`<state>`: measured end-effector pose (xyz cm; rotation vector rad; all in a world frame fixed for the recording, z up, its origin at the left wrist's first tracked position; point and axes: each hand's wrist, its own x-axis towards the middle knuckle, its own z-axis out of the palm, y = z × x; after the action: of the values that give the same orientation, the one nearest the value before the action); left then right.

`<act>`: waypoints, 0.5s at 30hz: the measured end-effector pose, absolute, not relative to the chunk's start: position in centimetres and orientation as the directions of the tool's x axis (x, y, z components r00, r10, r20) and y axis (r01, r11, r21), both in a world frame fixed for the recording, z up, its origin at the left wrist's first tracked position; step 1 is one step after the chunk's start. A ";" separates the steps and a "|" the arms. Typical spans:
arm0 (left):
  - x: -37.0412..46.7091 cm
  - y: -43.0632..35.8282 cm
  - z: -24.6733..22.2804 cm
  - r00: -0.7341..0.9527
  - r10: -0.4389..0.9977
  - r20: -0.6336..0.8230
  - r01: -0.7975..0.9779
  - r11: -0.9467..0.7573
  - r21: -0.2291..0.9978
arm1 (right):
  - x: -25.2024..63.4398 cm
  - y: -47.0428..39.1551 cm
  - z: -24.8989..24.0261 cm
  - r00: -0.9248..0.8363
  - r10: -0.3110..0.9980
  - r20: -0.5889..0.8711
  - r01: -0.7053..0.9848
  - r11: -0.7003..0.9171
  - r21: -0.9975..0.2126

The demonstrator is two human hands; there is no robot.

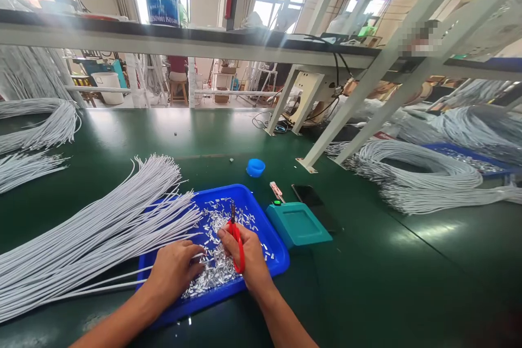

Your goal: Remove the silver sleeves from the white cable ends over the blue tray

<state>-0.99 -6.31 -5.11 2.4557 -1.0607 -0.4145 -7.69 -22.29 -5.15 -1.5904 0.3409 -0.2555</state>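
Note:
A pair of scissors (238,247) with red loop handles is gripped in my right hand (248,255), its dark blades pointing up and away. Over the near left part of a blue tray (267,212), my left hand (177,269) has its fingers bent inward; what they hold, if anything, is hidden. Small shiny metal pieces (218,269) lie heaped and scattered in the tray, just below both hands. From the left, a large bundle of white cables (110,212) reaches over the tray's left edge. A few separate cables run toward my left wrist.
Right of the tray sits a teal box (302,223), with a dark phone (312,198) behind it. A small blue cup (255,167) stands beyond the tray. Coiled cables (420,168) lie at right, near slanted white frame legs (342,114). More cables (41,125) lie far left.

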 end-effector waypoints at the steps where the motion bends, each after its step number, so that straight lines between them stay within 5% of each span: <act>1: -0.9 -6.4 -5.1 0.658 -0.746 -0.101 -0.610 -0.607 0.510 | -7.7 -22.4 -5.1 0.932 -0.361 -0.026 -0.052 -0.063 -0.997; 4: 0.0 -6.2 -4.6 0.687 -0.721 -0.093 -0.446 -0.519 0.729 | -7.9 -22.9 -5.0 0.949 -0.309 0.066 0.000 -0.208 -0.978; 7: 1.2 -5.6 -3.5 0.735 -0.652 -0.184 -0.068 -0.341 0.937 | -8.0 -22.9 -4.9 0.973 -0.222 0.058 -0.025 -0.353 -0.935; 10: 1.8 -5.0 -2.6 0.736 -0.634 -0.236 0.149 -0.189 0.971 | -8.0 -22.4 -4.9 0.986 -0.170 0.001 -0.079 -0.464 -0.883; 15: 1.7 -4.9 -2.3 0.706 -0.666 -0.241 0.204 -0.135 0.970 | -7.9 -21.9 -4.8 0.993 -0.115 0.000 -0.059 -0.503 -0.862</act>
<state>1.67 -4.85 -2.25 1.5334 -0.3933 -0.7827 -7.92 -21.90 -4.83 -2.0989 0.1218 -0.0691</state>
